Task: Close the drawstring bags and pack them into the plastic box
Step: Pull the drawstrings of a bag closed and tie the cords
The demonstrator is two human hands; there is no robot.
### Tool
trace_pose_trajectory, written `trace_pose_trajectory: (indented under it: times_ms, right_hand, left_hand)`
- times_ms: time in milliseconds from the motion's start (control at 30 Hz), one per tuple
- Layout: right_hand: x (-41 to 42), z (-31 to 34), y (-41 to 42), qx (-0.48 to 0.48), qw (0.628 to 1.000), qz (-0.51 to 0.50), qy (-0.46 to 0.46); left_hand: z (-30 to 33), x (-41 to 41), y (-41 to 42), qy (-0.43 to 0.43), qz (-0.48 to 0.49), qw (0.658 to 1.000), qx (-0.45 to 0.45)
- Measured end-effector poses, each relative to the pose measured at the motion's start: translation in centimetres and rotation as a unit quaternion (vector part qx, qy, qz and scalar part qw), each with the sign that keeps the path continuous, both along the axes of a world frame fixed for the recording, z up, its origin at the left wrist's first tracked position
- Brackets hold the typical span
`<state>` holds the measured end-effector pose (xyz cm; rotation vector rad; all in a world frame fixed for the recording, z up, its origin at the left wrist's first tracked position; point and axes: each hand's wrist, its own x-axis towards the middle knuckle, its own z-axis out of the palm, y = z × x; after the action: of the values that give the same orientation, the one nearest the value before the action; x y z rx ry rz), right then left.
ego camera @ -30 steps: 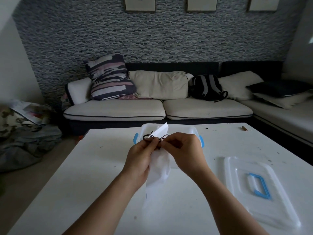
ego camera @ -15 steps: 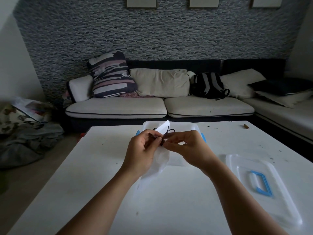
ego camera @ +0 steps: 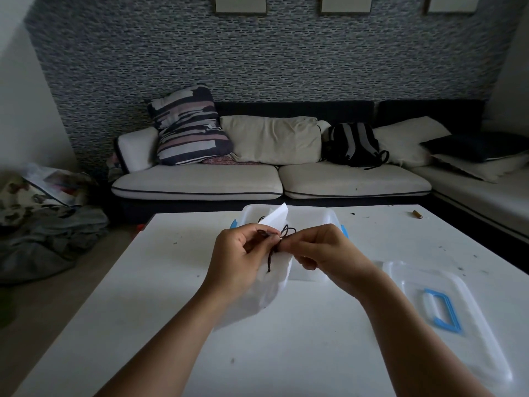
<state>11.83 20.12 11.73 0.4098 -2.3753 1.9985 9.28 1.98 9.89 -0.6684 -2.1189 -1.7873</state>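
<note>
Watching the head feed here, biggest stuff first. The white bench takes up most of the view. On its right side lies the clear lid with its blue handle, well apart from the plastic box, which sits open toward the far edge, just behind the hands. I can't see whether anything is packed in it, the hands block most of it.

The drawstring bag is held up above the bench between the two hands, its body hanging down and one white corner sticking up over the box. It looks like thin, floppy fabric: light, no stiffness, it'll sag wherever it isn't supported. I'd guess nothing fragile about it.

My left hand is curled round the gathered neck, thumb and fingers pinching the dark cord there. My right hand pinches the same cord right next to it, fingertips nearly touching.

The cord is skinny and looks loopy, probably slippery between fingertips, so the neck is where I'd keep hold. Grabbing the body would just bunch cloth.
</note>
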Motion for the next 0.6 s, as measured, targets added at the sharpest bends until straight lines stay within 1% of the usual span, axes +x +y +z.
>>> trace_pose_trajectory:
  times_ms: [100, 233, 400, 467, 600]
  right_hand:
    - [0.0, 0.0, -0.1, -0.034, 0.999, -0.004, -0.010]
    - [0.2, -0.1, -0.6, -0.049, 0.997, -0.048, -0.024]
    - [0.3, 0.0, -0.9, -0.100, 0.992, -0.063, -0.049]
    - [0.4, 0.1, -1.2, -0.120, 0.988, -0.066, -0.071]
    - [0.4, -0.2, -1.7, -0.192, 0.969, -0.086, -0.132]
  left_hand:
    - [0.1, 0.0, 0.1, 0.019, 0.010, 1.000, 0.002]
    - [0.1, 0.2, 0.2, 0.037, 0.011, 0.999, -0.006]
    - [0.4, 0.4, 0.3, 0.019, -0.007, 1.000, 0.004]
    - [0.4, 0.5, 0.3, 0.013, -0.008, 1.000, 0.008]
    - [0.2, 0.3, 0.2, 0.024, -0.001, 1.000, 0.004]
